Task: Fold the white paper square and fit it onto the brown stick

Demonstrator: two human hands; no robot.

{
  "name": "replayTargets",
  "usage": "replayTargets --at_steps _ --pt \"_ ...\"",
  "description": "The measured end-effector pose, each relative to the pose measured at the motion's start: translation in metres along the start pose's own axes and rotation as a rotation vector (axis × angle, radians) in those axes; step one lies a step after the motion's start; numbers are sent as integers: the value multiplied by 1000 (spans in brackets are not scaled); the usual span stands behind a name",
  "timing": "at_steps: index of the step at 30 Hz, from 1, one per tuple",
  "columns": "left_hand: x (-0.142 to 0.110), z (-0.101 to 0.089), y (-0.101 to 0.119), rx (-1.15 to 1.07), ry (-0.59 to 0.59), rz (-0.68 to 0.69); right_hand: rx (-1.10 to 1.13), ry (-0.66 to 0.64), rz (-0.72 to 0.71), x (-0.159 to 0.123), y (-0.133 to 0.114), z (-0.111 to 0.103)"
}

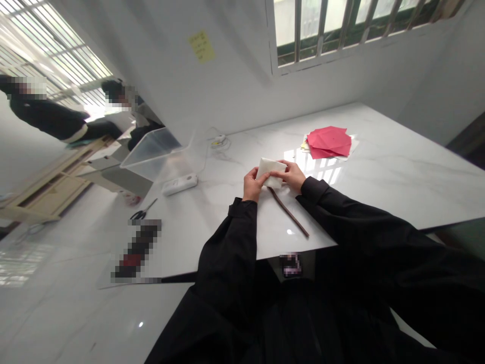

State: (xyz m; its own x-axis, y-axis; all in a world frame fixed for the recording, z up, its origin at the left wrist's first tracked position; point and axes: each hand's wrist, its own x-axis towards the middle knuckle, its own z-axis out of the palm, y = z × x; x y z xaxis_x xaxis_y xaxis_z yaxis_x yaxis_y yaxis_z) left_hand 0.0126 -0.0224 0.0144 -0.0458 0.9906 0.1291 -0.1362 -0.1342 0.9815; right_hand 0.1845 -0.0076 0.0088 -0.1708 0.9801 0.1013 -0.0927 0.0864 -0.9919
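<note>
Right in the middle of the tabletop (397, 167), a folded white sheet (272, 171), paper or thin cloth (can't quite tell from here), is pinched between both hands. The left hand (252, 184) is curled around the near corner, gripping it from the lower left, while the right hand (290, 174) comes in from the right with its fingers laid across the top. Nice technique: two-sided pressure like this keeps the layers square and the fold tight. A dark brown strip (288, 213) runs from just under the sheet toward the lower right, close by the left hand. Farther up sit sheets of red paper (329, 142) on a white backing, and to the left there's a white power strip (180, 184), a clear plastic bin (151, 154) and a pair of scissors (143, 210). Two co-workers in dark clothes stand at the upper left of the frame.
</note>
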Motion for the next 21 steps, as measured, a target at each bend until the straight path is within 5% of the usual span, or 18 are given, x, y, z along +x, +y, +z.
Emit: replayTargets --at_steps 9,13,18,21 --pt "-5 7 10 -50 11 -2 191 -52 83 -5 -10 -2" --pt "-6 4 13 -47 127 -38 254 -24 131 -6 -14 -6" --pt "-10 0 19 528 303 -14 314 -11 187 -8 -21 -20" --pt "-15 6 29 941 224 -41 341 -33 218 -9 -21 -30"
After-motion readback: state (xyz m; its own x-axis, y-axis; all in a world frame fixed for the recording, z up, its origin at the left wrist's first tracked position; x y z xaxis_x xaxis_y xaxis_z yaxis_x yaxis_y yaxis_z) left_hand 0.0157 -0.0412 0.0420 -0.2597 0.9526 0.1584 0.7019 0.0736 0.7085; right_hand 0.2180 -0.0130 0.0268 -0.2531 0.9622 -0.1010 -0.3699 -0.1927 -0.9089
